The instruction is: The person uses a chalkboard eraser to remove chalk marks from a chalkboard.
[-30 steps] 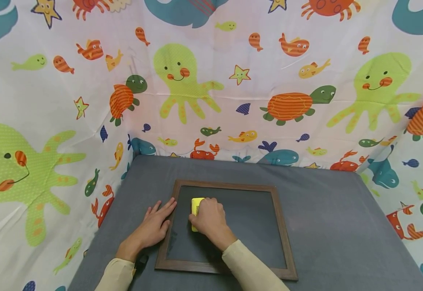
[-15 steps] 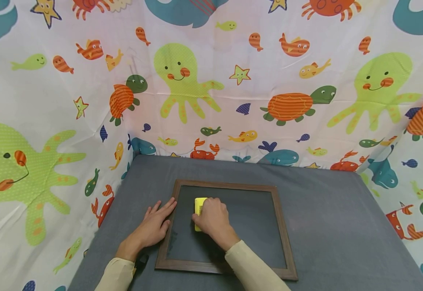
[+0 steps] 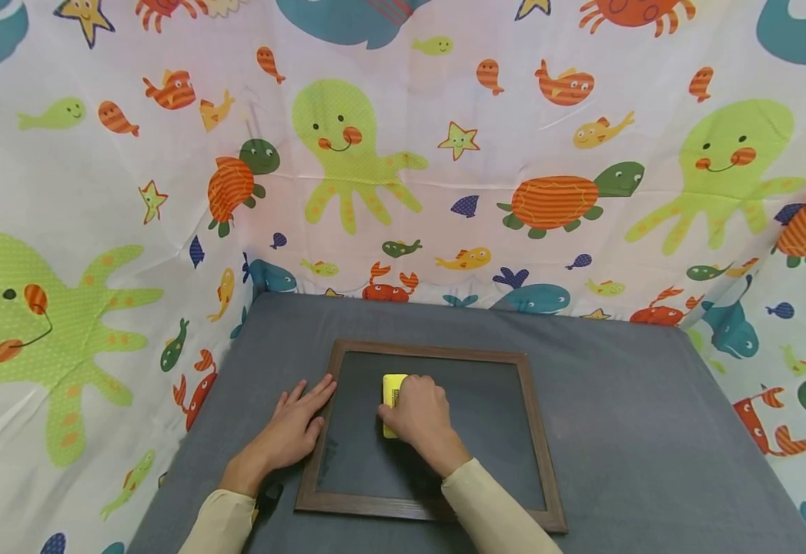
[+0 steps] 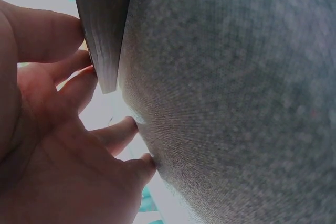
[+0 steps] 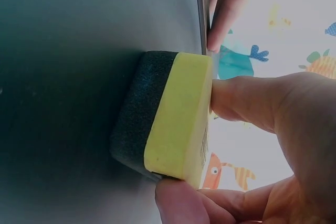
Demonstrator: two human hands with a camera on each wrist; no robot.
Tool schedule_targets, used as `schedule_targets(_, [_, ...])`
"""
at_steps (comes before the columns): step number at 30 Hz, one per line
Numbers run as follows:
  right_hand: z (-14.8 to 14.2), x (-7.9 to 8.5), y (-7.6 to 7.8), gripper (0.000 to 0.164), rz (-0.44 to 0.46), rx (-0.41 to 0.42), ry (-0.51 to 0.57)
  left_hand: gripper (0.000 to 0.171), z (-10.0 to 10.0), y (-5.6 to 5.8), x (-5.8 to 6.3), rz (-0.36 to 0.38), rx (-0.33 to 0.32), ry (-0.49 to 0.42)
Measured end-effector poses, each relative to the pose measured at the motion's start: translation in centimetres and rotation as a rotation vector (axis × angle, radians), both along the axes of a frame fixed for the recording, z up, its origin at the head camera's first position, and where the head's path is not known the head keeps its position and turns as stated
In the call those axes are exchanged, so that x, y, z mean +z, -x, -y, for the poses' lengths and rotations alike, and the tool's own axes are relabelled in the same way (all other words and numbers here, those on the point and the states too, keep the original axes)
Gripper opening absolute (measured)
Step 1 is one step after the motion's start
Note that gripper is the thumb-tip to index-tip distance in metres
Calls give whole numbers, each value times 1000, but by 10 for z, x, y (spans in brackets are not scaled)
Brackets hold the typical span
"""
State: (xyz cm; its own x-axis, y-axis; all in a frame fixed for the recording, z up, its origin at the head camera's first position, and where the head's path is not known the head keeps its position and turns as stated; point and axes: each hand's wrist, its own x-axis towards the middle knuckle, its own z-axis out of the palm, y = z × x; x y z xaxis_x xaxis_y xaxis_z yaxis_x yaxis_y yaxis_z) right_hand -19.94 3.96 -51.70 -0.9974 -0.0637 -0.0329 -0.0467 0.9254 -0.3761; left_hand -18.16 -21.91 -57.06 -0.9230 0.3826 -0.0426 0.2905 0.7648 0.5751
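Note:
A chalkboard point(image 3: 472, 431) in a brown wooden frame lies flat on the grey cloth. On its dark surface, left of the middle, is a board eraser point(image 5: 176, 114) with a yellow top and a dark felt underside. My right hand point(image 3: 419, 419) grips the eraser between thumb and fingers, felt side against the board. My left hand point(image 3: 288, 435) is spread beside the board, its fingertips at the left edge of the frame. In the left wrist view, the thumb and some fingers of that hand touch the wooden frame point(image 4: 102, 40), while other fingertips rest on the cloth.
Grey cloth point(image 3: 645, 431) covers the table around the board. A white curtain point(image 3: 416, 100) printed with sea animals hangs behind it and along both sides. Something small and dark point(image 3: 269, 498) shows at the left wrist.
My right hand has slid the eraser a little to the right across the board. The left hand stays at the frame's left edge.

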Motion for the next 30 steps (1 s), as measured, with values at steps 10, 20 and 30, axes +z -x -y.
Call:
schedule_targets(10, [-12,2,1,45,8,-12,-5,66,0,2,-1,4,-2,-6])
schedule_targets(20, [-26,3,-2,45,12,-35,-10,66,-1,2,1,-4,2,-5])
schedule_targets(30, [-37,1,-5,50,8,-49,-21,66,1,0,-3,-11,4,-7])
